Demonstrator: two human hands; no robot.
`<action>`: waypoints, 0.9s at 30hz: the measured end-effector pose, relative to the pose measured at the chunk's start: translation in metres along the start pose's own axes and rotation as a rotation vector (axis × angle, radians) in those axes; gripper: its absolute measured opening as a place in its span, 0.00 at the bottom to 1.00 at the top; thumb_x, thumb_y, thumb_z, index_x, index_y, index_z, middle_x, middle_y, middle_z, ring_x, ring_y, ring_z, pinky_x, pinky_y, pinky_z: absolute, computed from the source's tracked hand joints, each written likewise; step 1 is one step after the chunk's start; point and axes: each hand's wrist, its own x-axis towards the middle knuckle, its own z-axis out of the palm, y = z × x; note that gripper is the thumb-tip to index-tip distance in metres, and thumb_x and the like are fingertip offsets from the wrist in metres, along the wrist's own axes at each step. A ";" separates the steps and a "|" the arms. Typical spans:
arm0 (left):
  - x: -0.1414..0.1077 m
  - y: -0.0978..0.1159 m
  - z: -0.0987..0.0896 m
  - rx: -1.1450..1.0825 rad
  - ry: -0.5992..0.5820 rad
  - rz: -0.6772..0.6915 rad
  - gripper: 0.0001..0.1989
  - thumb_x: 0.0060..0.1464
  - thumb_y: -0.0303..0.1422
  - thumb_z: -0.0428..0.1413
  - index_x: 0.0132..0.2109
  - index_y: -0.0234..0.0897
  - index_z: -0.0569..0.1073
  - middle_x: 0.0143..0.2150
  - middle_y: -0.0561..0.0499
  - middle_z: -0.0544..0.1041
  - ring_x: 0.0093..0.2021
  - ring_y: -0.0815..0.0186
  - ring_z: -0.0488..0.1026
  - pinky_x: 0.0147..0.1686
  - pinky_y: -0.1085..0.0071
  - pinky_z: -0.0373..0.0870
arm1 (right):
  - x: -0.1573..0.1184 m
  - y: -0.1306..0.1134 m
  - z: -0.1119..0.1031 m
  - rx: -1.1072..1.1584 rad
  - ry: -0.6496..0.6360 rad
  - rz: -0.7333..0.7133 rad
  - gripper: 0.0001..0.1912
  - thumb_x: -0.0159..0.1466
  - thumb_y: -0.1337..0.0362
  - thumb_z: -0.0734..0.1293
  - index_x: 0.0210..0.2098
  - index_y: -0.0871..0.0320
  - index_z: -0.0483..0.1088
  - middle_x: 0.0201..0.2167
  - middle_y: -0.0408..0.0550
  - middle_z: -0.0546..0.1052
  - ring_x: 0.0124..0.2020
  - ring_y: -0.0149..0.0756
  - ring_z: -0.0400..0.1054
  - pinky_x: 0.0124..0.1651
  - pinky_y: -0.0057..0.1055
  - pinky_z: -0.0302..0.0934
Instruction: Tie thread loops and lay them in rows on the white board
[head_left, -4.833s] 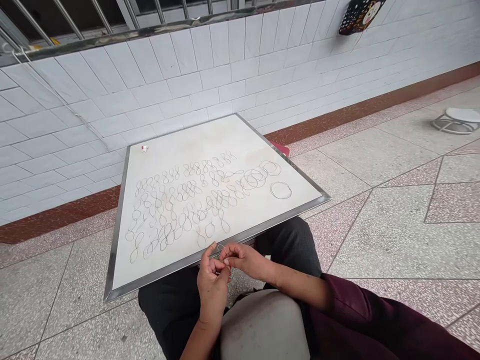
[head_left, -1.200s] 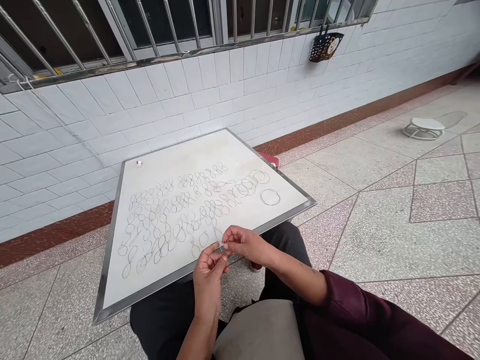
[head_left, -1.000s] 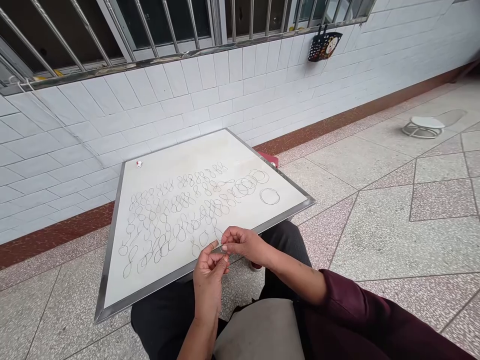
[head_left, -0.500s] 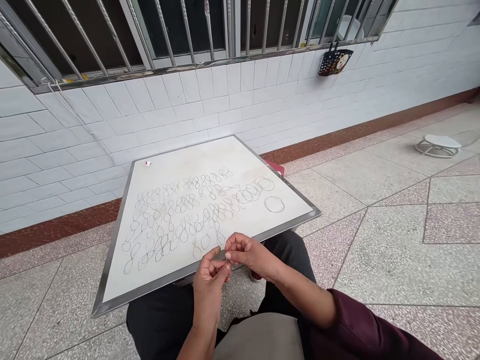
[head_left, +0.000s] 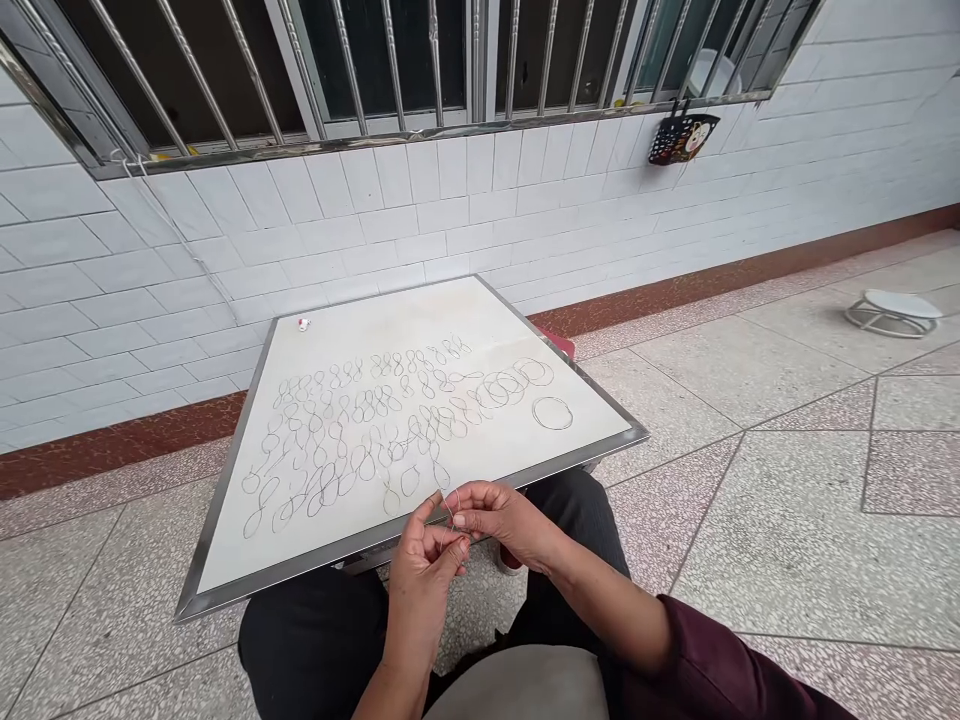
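Note:
Both hands meet just past the near edge of a white table point(head_left: 360, 345) with a metal rim. My left hand point(head_left: 426, 560) pinches a thin wire loop point(head_left: 448, 508) between thumb and fingers. From the right, my right hand point(head_left: 501, 520) grips the same wire, its fingertips touching or nearly touching the left ones. Much of the wire is hidden by the fingers. Rows of thin wire loops point(head_left: 322, 490), many twisted into figure-eights, lie across the tabletop. Rounder wire rings point(head_left: 553, 413) lie at the right side.
A small red and white item point(head_left: 304, 324) sits at the table's far left corner. Beyond stands a white tiled wall point(head_left: 390, 230) with a barred window point(head_left: 405, 60). A dark patterned basket point(head_left: 682, 138) hangs from the bars. A low round stool point(head_left: 892, 312) stands on the floor to the right.
The view has shifted slightly, so the wall and window sit lower in the picture. Both hands stay together on the wire, with slight finger movement; more of the loop shows between them.

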 end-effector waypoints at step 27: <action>-0.004 -0.013 -0.022 -0.192 -0.059 -0.175 0.32 0.49 0.44 0.66 0.59 0.36 0.72 0.34 0.45 0.81 0.35 0.59 0.79 0.36 0.65 0.74 | -0.006 0.014 0.005 -0.071 -0.077 -0.146 0.14 0.56 0.58 0.75 0.38 0.57 0.74 0.32 0.42 0.78 0.34 0.29 0.72 0.39 0.29 0.65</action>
